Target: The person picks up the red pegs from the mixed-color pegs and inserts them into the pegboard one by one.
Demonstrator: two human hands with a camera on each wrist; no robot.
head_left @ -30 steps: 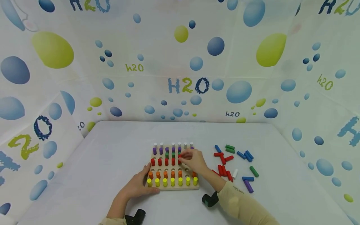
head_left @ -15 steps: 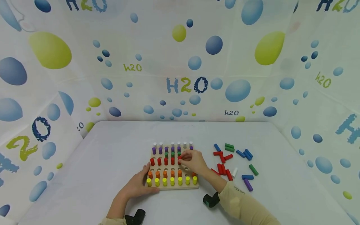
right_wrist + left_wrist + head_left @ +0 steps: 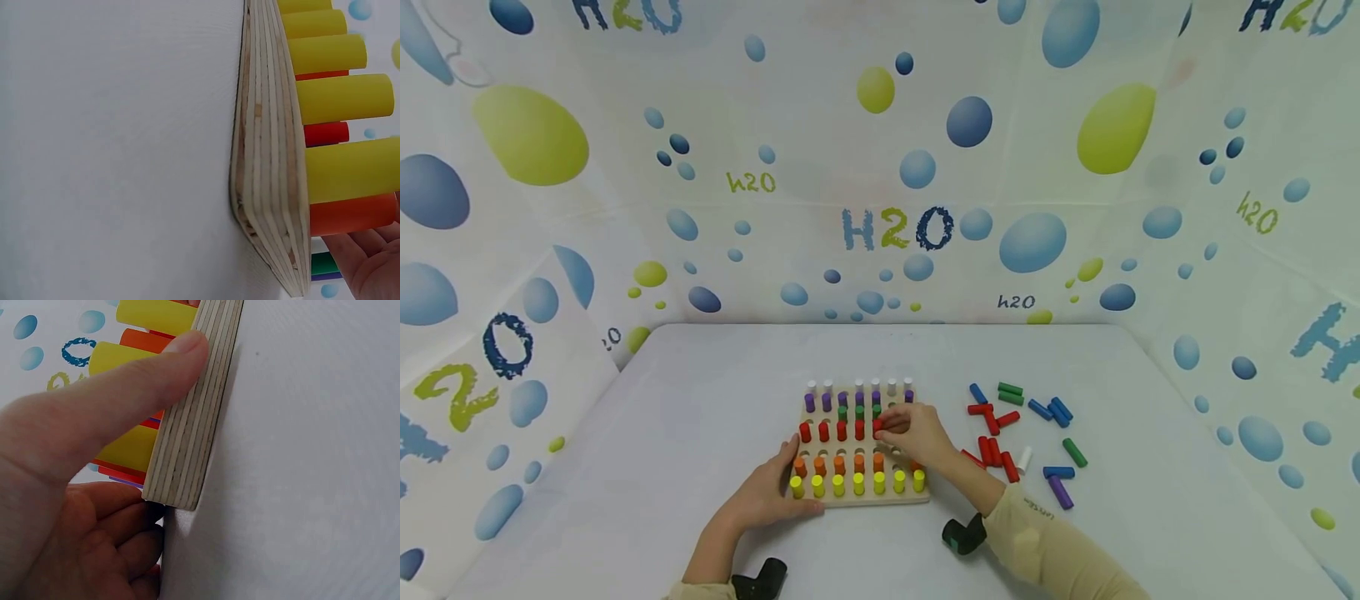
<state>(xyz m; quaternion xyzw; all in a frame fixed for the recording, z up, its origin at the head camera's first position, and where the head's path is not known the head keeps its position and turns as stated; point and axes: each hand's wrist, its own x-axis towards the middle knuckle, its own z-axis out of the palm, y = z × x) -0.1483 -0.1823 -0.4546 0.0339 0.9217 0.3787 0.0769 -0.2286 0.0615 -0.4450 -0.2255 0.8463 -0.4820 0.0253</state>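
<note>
On the tabletop [image 3: 625,508], the left hand [image 3: 767,492] grips the board [image 3: 872,502] by its near left corner. Yellow pegs [image 3: 858,484] stand nearest, then orange pegs [image 3: 859,463]. The right hand [image 3: 922,435] pinches a red peg [image 3: 877,427] beside four others; loose pegs [image 3: 1008,419] lie to the right. Beyond stand green pegs [image 3: 859,413], purple pegs [image 3: 859,398], white pegs [image 3: 859,386].
</note>
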